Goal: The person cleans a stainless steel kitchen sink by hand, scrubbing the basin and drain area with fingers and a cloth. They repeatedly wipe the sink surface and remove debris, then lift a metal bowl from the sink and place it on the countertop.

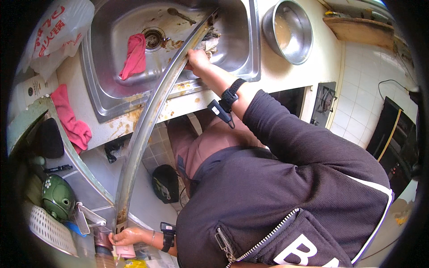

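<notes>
A long metal channel strip point(147, 130) with brown greasy stains runs from inside the stainless-steel sink point(97, 90) across its front edge to the lower left. My right hand point(198, 61) grips it over the basin, fingers wrapped around its edge. At the lower end, my left hand point(124, 236) holds the strip by its tip, fingertips partly hidden. Inside the sink lie a pink cloth point(134, 55) beside the drain point(154, 38), a brown-stained spoon-like utensil point(181, 15), and a crumpled whitish and dark rag point(210, 45).
A metal bowl point(298, 35) with brownish liquid stands right of the sink. Another pink cloth point(72, 124) hangs over the counter's left edge, near a plastic bag point(63, 30). A green rounded object point(58, 197) and a white perforated basket point(50, 231) sit close to my left hand.
</notes>
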Available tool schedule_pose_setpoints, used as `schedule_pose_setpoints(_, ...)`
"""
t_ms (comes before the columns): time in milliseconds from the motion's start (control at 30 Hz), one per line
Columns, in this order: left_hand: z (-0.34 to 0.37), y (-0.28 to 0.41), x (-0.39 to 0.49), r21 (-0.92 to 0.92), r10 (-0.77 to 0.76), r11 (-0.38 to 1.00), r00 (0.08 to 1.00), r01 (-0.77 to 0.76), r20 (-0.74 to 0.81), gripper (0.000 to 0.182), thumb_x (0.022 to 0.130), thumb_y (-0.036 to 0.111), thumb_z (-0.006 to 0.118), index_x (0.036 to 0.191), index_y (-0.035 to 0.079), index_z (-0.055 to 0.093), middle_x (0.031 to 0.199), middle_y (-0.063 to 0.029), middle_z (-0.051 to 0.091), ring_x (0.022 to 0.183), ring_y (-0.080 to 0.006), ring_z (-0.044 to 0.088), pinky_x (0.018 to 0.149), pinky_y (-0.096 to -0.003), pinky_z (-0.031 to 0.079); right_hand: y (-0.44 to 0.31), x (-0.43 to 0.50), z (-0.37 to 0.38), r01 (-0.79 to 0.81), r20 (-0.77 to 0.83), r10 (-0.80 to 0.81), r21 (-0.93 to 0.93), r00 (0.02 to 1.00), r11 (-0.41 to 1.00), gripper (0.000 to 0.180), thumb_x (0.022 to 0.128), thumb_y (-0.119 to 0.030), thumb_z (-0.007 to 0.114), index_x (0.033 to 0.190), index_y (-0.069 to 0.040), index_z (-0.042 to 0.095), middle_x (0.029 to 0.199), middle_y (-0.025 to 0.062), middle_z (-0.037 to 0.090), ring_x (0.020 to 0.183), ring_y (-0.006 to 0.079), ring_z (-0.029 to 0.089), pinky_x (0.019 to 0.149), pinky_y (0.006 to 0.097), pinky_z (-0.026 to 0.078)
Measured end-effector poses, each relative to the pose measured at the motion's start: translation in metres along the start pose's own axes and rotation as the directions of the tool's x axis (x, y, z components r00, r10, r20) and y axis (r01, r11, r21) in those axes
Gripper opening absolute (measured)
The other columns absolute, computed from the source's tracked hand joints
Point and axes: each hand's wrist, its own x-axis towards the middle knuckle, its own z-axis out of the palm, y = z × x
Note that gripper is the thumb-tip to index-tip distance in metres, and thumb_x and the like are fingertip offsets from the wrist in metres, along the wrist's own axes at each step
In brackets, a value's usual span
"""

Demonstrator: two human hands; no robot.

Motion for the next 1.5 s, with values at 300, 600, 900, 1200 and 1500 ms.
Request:
schedule_pose_setpoints(300, 0.001, 0.000, 0.000, -0.016, -0.021, 1.000, 1.000, 0.021, -0.016, 0.024, 0.098, 0.013, 0.038, 0.096, -0.001, 0.058, 0.095, -0.0127, 0.059, 0.088, -0.0252, 0.055, 0.088, -0.0362, 0.043, -0.006, 0.017, -0.004, 0.069, -0.036, -0.067, 0.058, 0.997, 0.996, 0.027, 0.089, -0.017, 0.046, 0.094, 0.006, 0.059, 0.085, 0.0157, 0.064, 0.067, 0.0270, 0.066, 0.052, 0.0402, 0.056)
schedule_pose_setpoints(600, 0.002, -0.001, 0.000, 0.009, 0.042, 0.999, 0.999, -0.042, -0.026, 0.026, 0.098, 0.015, 0.038, 0.096, -0.002, 0.058, 0.094, -0.0125, 0.059, 0.088, -0.0247, 0.055, 0.087, -0.0363, 0.043, -0.020, 0.041, -0.015, 0.091, 0.006, -0.092, 0.069, 0.996, 0.993, 0.026, 0.091, -0.018, 0.046, 0.093, 0.004, 0.060, 0.084, 0.0135, 0.064, 0.066, 0.0258, 0.064, 0.055, 0.0403, 0.054)
schedule_pose_setpoints(900, 0.002, 0.005, -0.002, 0.081, 0.015, 0.997, 1.000, -0.012, -0.026, 0.031, 0.100, 0.018, 0.035, 0.097, -0.002, 0.058, 0.095, -0.0139, 0.061, 0.087, -0.0269, 0.056, 0.085, -0.0373, 0.044, -0.036, 0.062, -0.022, 0.099, -0.075, -0.089, 0.137, 0.993, 0.986, 0.023, 0.089, -0.018, 0.048, 0.084, 0.001, 0.059, 0.070, 0.0121, 0.061, 0.047, 0.0230, 0.055, 0.039, 0.0382, 0.044)
schedule_pose_setpoints(1200, 0.001, 0.009, -0.002, 0.099, 0.000, 0.995, 1.000, 0.003, -0.023, 0.033, 0.100, 0.017, 0.033, 0.097, -0.003, 0.058, 0.095, -0.0152, 0.060, 0.087, -0.0284, 0.056, 0.086, -0.0377, 0.044, -0.042, 0.117, -0.045, 0.020, -0.070, -0.026, -0.079, 0.997, 0.997, 0.032, 0.095, -0.019, 0.039, 0.100, 0.006, 0.059, 0.093, 0.0172, 0.064, 0.079, 0.0284, 0.063, 0.070, 0.0421, 0.053)
schedule_pose_setpoints(1500, -0.002, 0.005, -0.001, 0.148, 0.043, 0.988, 0.999, -0.044, 0.005, 0.035, 0.101, 0.020, 0.032, 0.098, -0.003, 0.058, 0.097, -0.0153, 0.060, 0.089, -0.0282, 0.056, 0.086, -0.0380, 0.044, -0.031, 0.087, -0.035, 0.022, 0.109, -0.051, 0.253, 0.993, 0.967, 0.028, 0.095, -0.022, 0.041, 0.099, -0.002, 0.060, 0.086, 0.0103, 0.065, 0.062, 0.0216, 0.062, 0.048, 0.0369, 0.052)
